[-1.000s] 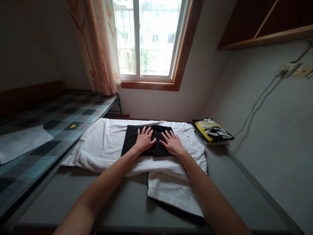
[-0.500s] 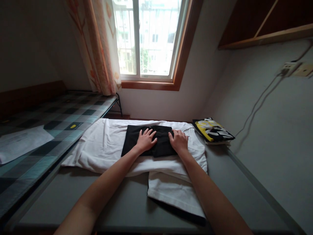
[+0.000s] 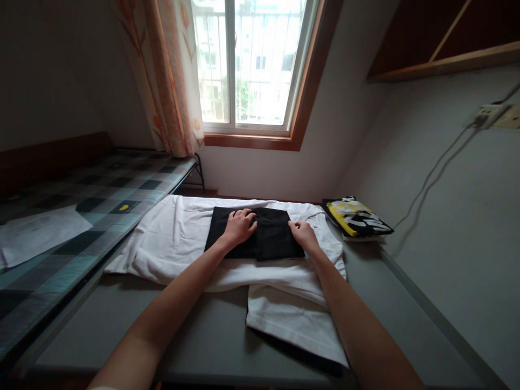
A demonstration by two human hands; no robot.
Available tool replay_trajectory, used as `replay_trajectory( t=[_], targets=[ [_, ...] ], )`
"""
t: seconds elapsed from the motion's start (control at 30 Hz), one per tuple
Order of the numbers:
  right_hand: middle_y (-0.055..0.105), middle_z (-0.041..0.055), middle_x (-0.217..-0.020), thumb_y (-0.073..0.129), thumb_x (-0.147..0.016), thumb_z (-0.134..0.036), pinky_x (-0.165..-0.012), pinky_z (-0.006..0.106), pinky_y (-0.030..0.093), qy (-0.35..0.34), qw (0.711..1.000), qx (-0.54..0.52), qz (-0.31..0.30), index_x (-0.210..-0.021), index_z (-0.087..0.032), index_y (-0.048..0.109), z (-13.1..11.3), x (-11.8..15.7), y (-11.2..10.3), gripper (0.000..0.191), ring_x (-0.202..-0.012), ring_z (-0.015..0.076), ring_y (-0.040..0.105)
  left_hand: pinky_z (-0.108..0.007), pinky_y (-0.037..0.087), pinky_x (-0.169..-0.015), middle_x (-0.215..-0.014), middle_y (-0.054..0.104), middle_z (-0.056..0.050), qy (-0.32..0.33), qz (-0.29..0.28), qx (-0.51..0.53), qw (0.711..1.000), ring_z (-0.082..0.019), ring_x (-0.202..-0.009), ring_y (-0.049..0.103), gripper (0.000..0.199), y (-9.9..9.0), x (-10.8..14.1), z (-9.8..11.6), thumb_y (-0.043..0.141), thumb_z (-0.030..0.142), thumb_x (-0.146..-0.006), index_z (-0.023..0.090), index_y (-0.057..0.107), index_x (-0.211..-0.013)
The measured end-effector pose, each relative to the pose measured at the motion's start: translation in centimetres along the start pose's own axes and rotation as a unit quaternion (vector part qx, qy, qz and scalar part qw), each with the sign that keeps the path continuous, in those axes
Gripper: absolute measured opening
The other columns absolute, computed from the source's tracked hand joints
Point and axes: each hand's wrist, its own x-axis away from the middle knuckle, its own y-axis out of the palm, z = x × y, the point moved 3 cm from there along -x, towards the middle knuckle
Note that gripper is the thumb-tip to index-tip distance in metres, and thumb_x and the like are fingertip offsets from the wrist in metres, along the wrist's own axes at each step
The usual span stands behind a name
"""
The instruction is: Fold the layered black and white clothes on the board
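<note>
A folded black cloth (image 3: 274, 238) lies on a white T-shirt (image 3: 154, 244) spread over a grey table. My left hand (image 3: 240, 225) rests on the left half of the black cloth, fingers bent and apart, palm down. At the cloth's right edge, my right hand (image 3: 305, 234) has thumb and fingers closed in a pinch on it. The T-shirt's sleeve (image 3: 288, 314) reaches toward the near side of the table, with dark fabric showing under its edge.
A folded black, yellow and white garment (image 3: 355, 219) sits at the table's far right by the wall. To the left is a bed with a checked mattress (image 3: 134, 184), a paper sheet (image 3: 44, 230) lying on it. A cable (image 3: 434, 168) hangs along the right wall.
My right hand has slid from lying flat on the black cloth to its right edge and closed there. My left hand's fingers have bent more, staying on the cloth.
</note>
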Motion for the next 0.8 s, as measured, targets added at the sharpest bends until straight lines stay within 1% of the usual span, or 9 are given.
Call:
replay_trajectory(
  t=[0.13,0.27,0.37,0.47,0.53,0.6,0.7,0.73,0.8],
  targets=[
    [0.075,0.0135,-0.093,0.05,-0.091,-0.039,-0.074,0.028,0.046,-0.032,0.998,-0.053,0.032,-0.089,-0.014,0.073,0.3,-0.6,0.4,0.033,-0.088,0.0242,0.07,-0.044,0.039,-0.104,-0.131,0.062,-0.008,-0.004,0.001,0.006,1.0,-0.027,-0.122,0.055,0.033,-0.4,-0.3,-0.8,0.052,0.037,-0.094,0.023,0.066,-0.12],
    [0.074,0.0112,-0.082,0.052,-0.087,-0.038,-0.07,0.027,0.047,-0.052,0.989,-0.135,0.042,-0.077,-0.014,0.07,0.6,-1.3,0.6,0.032,-0.079,0.0222,0.068,-0.043,0.04,-0.102,-0.125,0.065,-0.007,0.008,0.008,0.007,1.0,-0.026,-0.116,0.058,0.027,-0.8,-0.4,-0.7,0.054,0.035,-0.093,0.023,0.069,-0.112],
    [0.072,0.0075,-0.07,0.053,-0.084,-0.041,-0.065,0.027,0.047,-0.043,0.978,-0.202,0.03,-0.069,-0.014,0.069,1.0,-1.7,0.6,0.035,-0.072,0.0222,0.066,-0.043,0.039,-0.103,-0.122,0.067,-0.007,0.046,0.018,0.011,0.999,-0.025,-0.113,0.059,0.025,-0.5,-0.3,0.0,0.054,0.034,-0.093,0.022,0.07,-0.109],
    [0.067,0.0052,-0.06,0.054,-0.083,-0.046,-0.06,0.027,0.046,-0.033,0.973,-0.226,0.019,-0.065,-0.014,0.068,1.1,-1.7,0.6,0.039,-0.069,0.0229,0.065,-0.046,0.033,-0.109,-0.126,0.066,-0.006,0.107,-0.004,0.022,0.994,-0.024,-0.117,0.058,0.027,0.4,0.1,0.8,0.054,0.035,-0.094,0.024,0.069,-0.113],
    [0.068,0.0065,-0.062,0.055,-0.084,-0.046,-0.06,0.027,0.046,-0.035,0.981,-0.193,0.014,-0.065,-0.014,0.069,1.0,-1.5,0.7,0.04,-0.07,0.0237,0.066,-0.046,0.032,-0.11,-0.13,0.064,-0.006,0.132,-0.027,0.022,0.991,-0.024,-0.12,0.057,0.03,1.0,0.4,1.1,0.052,0.036,-0.095,0.025,0.067,-0.118],
    [0.072,0.0097,-0.071,0.057,-0.085,-0.046,-0.063,0.027,0.047,-0.034,0.992,-0.123,0.018,-0.071,-0.014,0.072,0.7,-1.1,0.8,0.038,-0.076,0.0252,0.069,-0.045,0.035,-0.108,-0.132,0.064,-0.006,0.141,-0.039,0.016,0.989,-0.024,-0.119,0.058,0.032,1.4,0.6,1.1,0.051,0.036,-0.096,0.024,0.066,-0.122],
    [0.076,0.0145,-0.093,0.061,-0.085,-0.047,-0.071,0.029,0.049,-0.013,0.999,-0.019,0.036,-0.093,-0.015,0.076,0.1,-0.4,0.9,0.037,-0.09,0.0281,0.071,-0.043,0.038,-0.104,-0.132,0.063,-0.006,0.148,-0.035,0.005,0.988,-0.024,-0.116,0.059,0.033,1.3,0.6,1.0,0.051,0.034,-0.096,0.024,0.065,-0.124],
    [0.076,0.0153,-0.1,0.062,-0.085,-0.047,-0.073,0.03,0.05,-0.006,0.999,0.002,0.038,-0.1,-0.015,0.076,-0.1,-0.2,0.9,0.038,-0.095,0.0286,0.07,-0.043,0.038,-0.104,-0.132,0.064,-0.006,0.151,-0.035,0.001,0.988,-0.024,-0.116,0.059,0.033,1.2,0.6,1.0,0.051,0.034,-0.096,0.024,0.065,-0.123],
    [0.075,0.0156,-0.106,0.062,-0.087,-0.045,-0.077,0.031,0.05,-0.005,0.999,0.021,0.031,-0.108,-0.016,0.074,-0.3,0.1,0.6,0.038,-0.1,0.0288,0.07,-0.042,0.039,-0.103,-0.132,0.064,-0.005,0.156,-0.035,-0.005,0.987,-0.024,-0.115,0.06,0.032,0.9,0.6,1.1,0.051,0.034,-0.096,0.024,0.065,-0.123]
  ],
)
